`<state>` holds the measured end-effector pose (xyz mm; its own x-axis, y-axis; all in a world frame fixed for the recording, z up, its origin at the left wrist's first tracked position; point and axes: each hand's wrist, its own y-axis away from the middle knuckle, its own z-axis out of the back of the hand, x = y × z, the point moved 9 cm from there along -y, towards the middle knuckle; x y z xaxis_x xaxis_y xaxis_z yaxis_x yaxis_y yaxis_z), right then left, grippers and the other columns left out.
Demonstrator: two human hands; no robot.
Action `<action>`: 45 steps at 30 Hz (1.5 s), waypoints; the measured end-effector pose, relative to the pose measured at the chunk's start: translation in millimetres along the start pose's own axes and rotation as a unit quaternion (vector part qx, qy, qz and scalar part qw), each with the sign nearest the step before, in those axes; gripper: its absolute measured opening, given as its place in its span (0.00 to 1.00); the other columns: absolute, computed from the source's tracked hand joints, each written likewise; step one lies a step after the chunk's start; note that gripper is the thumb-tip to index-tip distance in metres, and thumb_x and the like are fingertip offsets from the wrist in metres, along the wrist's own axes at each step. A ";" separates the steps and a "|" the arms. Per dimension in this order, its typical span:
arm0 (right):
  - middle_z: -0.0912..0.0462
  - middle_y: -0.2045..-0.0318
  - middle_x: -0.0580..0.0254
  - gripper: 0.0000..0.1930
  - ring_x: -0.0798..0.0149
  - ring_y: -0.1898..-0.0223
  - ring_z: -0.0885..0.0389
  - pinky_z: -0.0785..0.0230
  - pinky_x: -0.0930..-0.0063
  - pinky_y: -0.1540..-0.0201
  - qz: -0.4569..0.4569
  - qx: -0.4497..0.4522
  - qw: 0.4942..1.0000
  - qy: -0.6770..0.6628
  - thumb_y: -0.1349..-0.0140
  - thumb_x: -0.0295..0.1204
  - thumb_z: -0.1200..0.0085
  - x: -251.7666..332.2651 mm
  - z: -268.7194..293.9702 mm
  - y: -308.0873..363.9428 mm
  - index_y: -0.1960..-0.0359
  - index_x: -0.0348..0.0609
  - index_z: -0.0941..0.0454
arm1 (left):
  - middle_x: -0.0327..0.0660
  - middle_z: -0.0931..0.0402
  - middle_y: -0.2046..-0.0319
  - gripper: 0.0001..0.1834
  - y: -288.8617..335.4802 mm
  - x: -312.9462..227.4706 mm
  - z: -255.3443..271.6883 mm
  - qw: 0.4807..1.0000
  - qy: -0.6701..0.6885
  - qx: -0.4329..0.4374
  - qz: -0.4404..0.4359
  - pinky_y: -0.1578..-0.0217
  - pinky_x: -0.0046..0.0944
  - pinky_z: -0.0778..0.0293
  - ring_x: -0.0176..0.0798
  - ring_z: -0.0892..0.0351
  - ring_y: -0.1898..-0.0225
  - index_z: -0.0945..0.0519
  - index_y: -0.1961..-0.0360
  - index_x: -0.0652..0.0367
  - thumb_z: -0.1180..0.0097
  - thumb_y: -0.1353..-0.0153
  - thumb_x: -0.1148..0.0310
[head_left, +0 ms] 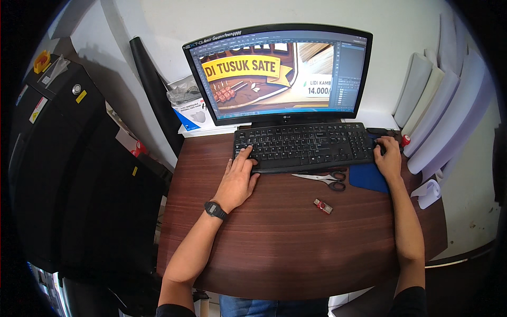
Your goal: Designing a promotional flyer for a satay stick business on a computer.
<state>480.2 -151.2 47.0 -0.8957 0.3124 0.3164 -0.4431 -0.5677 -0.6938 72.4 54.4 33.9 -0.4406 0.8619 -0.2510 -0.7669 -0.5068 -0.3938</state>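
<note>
My left hand (236, 179) lies at the left end of a black keyboard (301, 150), fingers stretched out over its lower left keys. A black digital watch (215, 210) is on that wrist. At the keyboard's right end, my right hand (390, 159) is curled around a dark computer mouse, mostly hidden under the fingers, on a blue mouse pad (368, 178). Behind the keyboard stands a monitor (285, 118), its screen showing a design with a yellow banner and food. Black-handled scissors (336, 185) and a small USB stick (323, 206) rest on the brown desk (285, 243).
Rolls of white and pale material (443, 95) lean at the right, with a small white roll (429, 193) on the desk edge. A mask box (194, 115) stands left of the monitor. A large black machine (79, 158) fills the left side.
</note>
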 end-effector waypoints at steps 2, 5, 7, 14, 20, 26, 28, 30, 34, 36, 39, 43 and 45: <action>0.15 0.53 0.51 0.11 0.46 0.49 0.19 0.26 0.58 0.43 -0.001 0.000 1.000 0.002 0.41 0.26 0.41 -0.6 0.2 -0.3 0.58 0.37 0.13 | 0.57 0.40 0.26 0.20 -0.2 -1.3 1.2 1.000 -0.002 0.000 0.000 0.28 0.61 0.37 0.62 0.39 0.25 0.27 0.44 0.61 0.35 0.34 0.72; 0.15 0.52 0.51 0.11 0.46 0.48 0.19 0.26 0.57 0.42 -0.003 0.003 1.000 -0.001 0.40 0.27 0.41 -0.4 0.3 -1.0 0.58 0.37 0.13 | 0.58 0.40 0.26 0.20 -0.3 -1.8 2.8 1.000 0.000 -0.005 -0.003 0.28 0.59 0.37 0.62 0.39 0.25 0.27 0.45 0.62 0.35 0.34 0.72; 0.15 0.52 0.51 0.11 0.45 0.48 0.19 0.26 0.57 0.42 -0.006 0.007 1.000 -0.003 0.41 0.27 0.40 -0.1 -0.5 -1.3 0.58 0.38 0.13 | 0.58 0.40 0.26 0.20 -0.2 -0.9 2.9 1.000 -0.001 -0.006 -0.003 0.28 0.59 0.37 0.62 0.39 0.25 0.27 0.45 0.62 0.35 0.34 0.72; 0.15 0.53 0.51 0.11 0.45 0.49 0.19 0.26 0.57 0.43 -0.001 0.001 1.000 0.004 0.41 0.27 0.41 -2.9 -1.2 -0.6 0.59 0.37 0.13 | 0.57 0.40 0.26 0.20 -0.1 -1.0 0.8 1.000 -0.001 -0.003 -0.004 0.28 0.60 0.37 0.62 0.39 0.25 0.27 0.44 0.62 0.35 0.34 0.72; 0.15 0.53 0.50 0.11 0.45 0.49 0.19 0.26 0.57 0.43 0.002 0.003 1.000 -0.002 0.41 0.27 0.41 0.1 0.1 -1.0 0.59 0.37 0.13 | 0.56 0.41 0.25 0.20 -0.2 0.8 -0.2 1.000 -0.008 0.000 0.000 0.28 0.61 0.37 0.62 0.39 0.25 0.27 0.44 0.61 0.35 0.34 0.72; 0.15 0.53 0.50 0.11 0.45 0.49 0.19 0.26 0.57 0.43 0.002 0.000 1.000 0.002 0.41 0.26 0.41 -0.9 -0.4 -0.8 0.59 0.37 0.13 | 0.56 0.41 0.25 0.20 -0.2 -0.1 -0.1 1.000 -0.004 0.003 0.003 0.28 0.62 0.38 0.62 0.40 0.25 0.27 0.44 0.61 0.35 0.34 0.71; 0.15 0.53 0.51 0.11 0.46 0.49 0.19 0.26 0.57 0.43 -0.001 -0.002 1.000 0.000 0.42 0.26 0.41 -0.8 -0.5 -0.8 0.59 0.37 0.13 | 0.56 0.41 0.25 0.20 0.1 0.0 0.1 1.000 -0.007 0.002 0.004 0.28 0.62 0.38 0.62 0.40 0.25 0.27 0.44 0.61 0.36 0.34 0.71; 0.15 0.53 0.51 0.10 0.46 0.49 0.19 0.26 0.57 0.43 0.000 -0.002 1.000 -0.001 0.42 0.26 0.41 0.1 -0.2 -0.8 0.59 0.37 0.13 | 0.57 0.41 0.26 0.20 0.3 0.4 0.2 1.000 -0.010 0.001 0.005 0.28 0.62 0.38 0.62 0.40 0.25 0.27 0.44 0.61 0.36 0.34 0.71; 0.15 0.53 0.51 0.10 0.46 0.50 0.19 0.26 0.57 0.44 0.002 -0.006 1.000 -0.001 0.42 0.26 0.41 -0.6 -0.4 -0.7 0.60 0.37 0.13 | 0.57 0.40 0.26 0.20 0.0 -0.3 0.7 1.000 -0.005 -0.001 0.002 0.28 0.62 0.38 0.62 0.39 0.25 0.27 0.44 0.62 0.36 0.34 0.71; 0.15 0.53 0.51 0.10 0.46 0.50 0.19 0.26 0.57 0.44 0.005 -0.006 1.000 0.002 0.42 0.26 0.41 -1.4 -0.3 -0.7 0.60 0.37 0.14 | 0.57 0.40 0.26 0.20 -0.4 -0.5 0.8 1.000 -0.002 -0.001 0.002 0.28 0.62 0.37 0.63 0.39 0.25 0.27 0.44 0.62 0.36 0.34 0.71; 0.16 0.53 0.51 0.10 0.45 0.50 0.19 0.26 0.57 0.44 0.009 -0.009 1.000 0.002 0.41 0.26 0.41 0.1 0.2 -0.8 0.60 0.37 0.14 | 0.58 0.40 0.26 0.20 -0.4 -0.8 1.4 1.000 -0.004 -0.002 0.000 0.28 0.62 0.37 0.63 0.39 0.25 0.27 0.44 0.62 0.35 0.34 0.71; 0.16 0.53 0.50 0.10 0.45 0.50 0.19 0.26 0.56 0.43 0.004 -0.007 1.000 -0.005 0.41 0.26 0.41 -1.1 -0.8 -0.8 0.60 0.37 0.14 | 0.58 0.40 0.26 0.20 -0.1 -0.1 0.7 1.000 -0.005 -0.001 0.000 0.28 0.61 0.37 0.63 0.39 0.25 0.27 0.44 0.62 0.35 0.34 0.72; 0.16 0.53 0.50 0.10 0.45 0.49 0.19 0.26 0.56 0.43 0.001 -0.005 1.000 -0.006 0.41 0.26 0.41 -0.5 -0.2 -0.8 0.60 0.37 0.14 | 0.58 0.40 0.26 0.20 -0.1 -0.4 1.0 1.000 -0.004 0.000 0.000 0.28 0.61 0.37 0.63 0.39 0.25 0.27 0.44 0.62 0.35 0.34 0.72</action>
<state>481.0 -150.6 47.3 -0.8971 0.3025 0.3221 -0.4407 -0.5604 -0.7012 72.2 54.1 34.9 -0.4436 0.8623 -0.2442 -0.7668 -0.5062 -0.3947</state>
